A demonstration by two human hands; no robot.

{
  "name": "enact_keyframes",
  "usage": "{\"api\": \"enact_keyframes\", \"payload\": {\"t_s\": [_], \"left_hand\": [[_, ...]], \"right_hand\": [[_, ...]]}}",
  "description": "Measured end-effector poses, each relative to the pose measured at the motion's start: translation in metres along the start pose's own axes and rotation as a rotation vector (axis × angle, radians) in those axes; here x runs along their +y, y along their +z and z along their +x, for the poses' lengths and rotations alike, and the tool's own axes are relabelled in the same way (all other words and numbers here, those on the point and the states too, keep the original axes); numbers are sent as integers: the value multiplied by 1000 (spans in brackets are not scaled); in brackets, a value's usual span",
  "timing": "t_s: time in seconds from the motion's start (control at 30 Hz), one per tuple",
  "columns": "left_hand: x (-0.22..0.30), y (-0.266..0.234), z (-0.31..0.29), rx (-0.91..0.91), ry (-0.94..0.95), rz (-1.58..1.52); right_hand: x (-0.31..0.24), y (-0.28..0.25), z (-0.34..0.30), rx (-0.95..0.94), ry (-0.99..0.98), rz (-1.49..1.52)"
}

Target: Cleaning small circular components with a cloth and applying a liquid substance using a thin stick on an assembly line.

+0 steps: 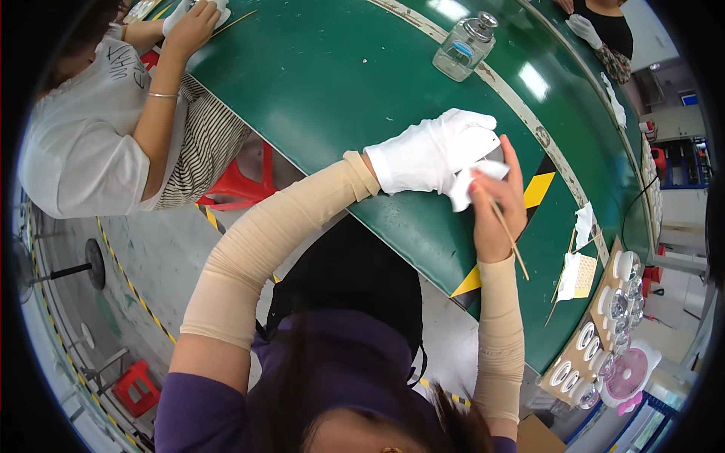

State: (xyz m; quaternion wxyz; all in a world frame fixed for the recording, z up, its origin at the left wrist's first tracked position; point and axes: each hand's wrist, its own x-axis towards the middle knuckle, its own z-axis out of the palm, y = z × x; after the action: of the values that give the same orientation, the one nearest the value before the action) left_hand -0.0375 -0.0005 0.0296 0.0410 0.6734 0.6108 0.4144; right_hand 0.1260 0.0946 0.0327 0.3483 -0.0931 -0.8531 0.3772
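My left hand, in a white glove, grips a smooth white part with a small dark hole near its edge. The glove hides much of that part. My bare right hand presses a folded white cloth against it, with the fingers closed. A thin wooden stick also sits in the right hand and slants down past the wrist. Both hands are just above the green tabletop. Beyond them stands a clear glass bottle with a metal cap.
On the right lie white cloth pieces, thin sticks and a yellowish pad. A brown board carries several round white and clear parts beside a pink fan. One co-worker sits at left; another is across the table.
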Motion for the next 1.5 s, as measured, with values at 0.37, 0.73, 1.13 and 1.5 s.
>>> {"api": "enact_keyframes", "payload": {"t_s": [0.37,0.73,1.13,1.5], "left_hand": [[-9,6,-5,7,-75,-185],[14,-10,-23,70,-338,-361],[26,-30,-57,342,-680,-671],[28,-8,-32,125,-470,-464]], "right_hand": [[1,5,0,9,-141,-92],[49,-20,1,408,529,725],[53,-23,1,503,581,904],[25,-15,-4,368,406,678]]}}
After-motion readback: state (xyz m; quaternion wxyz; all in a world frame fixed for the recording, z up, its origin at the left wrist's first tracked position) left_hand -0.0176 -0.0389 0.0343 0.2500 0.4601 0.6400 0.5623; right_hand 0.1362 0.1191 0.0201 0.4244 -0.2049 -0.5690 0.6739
